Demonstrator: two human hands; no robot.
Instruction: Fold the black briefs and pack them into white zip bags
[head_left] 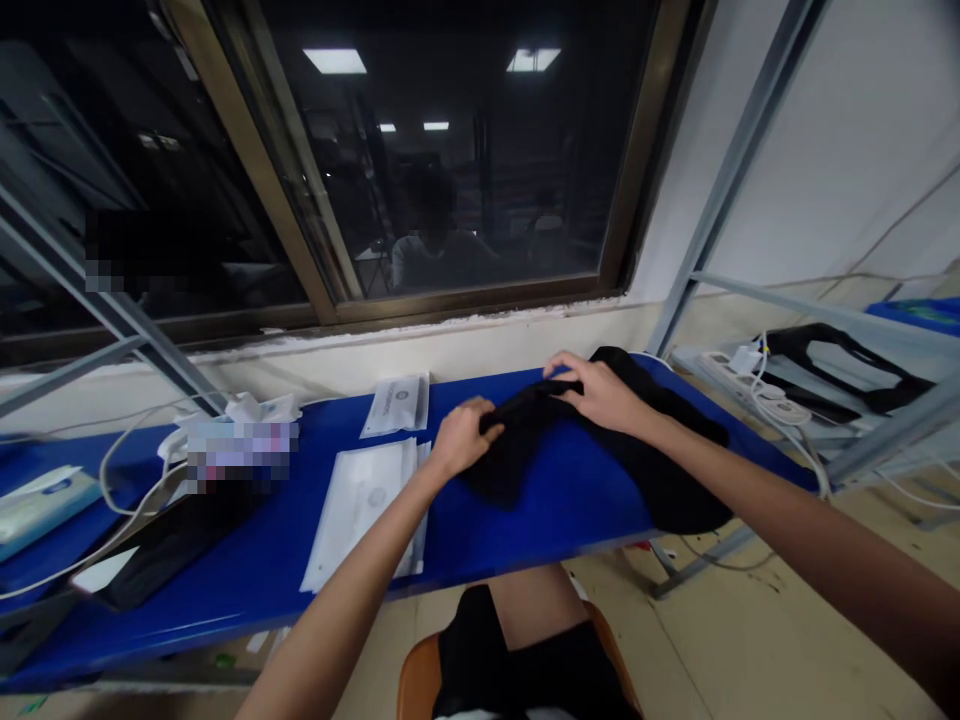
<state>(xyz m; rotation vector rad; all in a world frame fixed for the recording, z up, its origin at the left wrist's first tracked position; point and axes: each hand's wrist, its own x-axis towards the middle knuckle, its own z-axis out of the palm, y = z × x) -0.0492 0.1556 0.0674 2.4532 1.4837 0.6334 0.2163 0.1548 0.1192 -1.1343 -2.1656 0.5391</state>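
A black cloth [667, 470], limp and bunched, lies across the right part of the blue table [480, 530]; its exact kind cannot be made out. My left hand [466, 437] is closed on its left end, where a fold hangs down to the tabletop. Farther right, my right hand [600, 395] pinches the upper edge of the same cloth between thumb and fingers, with the index finger slightly raised. Between the hands the cloth stretches in a narrow gathered strip. Left of my left hand lie flat, frosted plastic bags [367, 510] in a stack.
Another printed plastic bag [397, 405] lies by the wall. White cables, a tissue pack [46, 508] and dark cloth [176, 540] occupy the left side. Grey metal posts [724, 190] flank the table. A power strip [780, 405] and black straps [840, 365] are at right.
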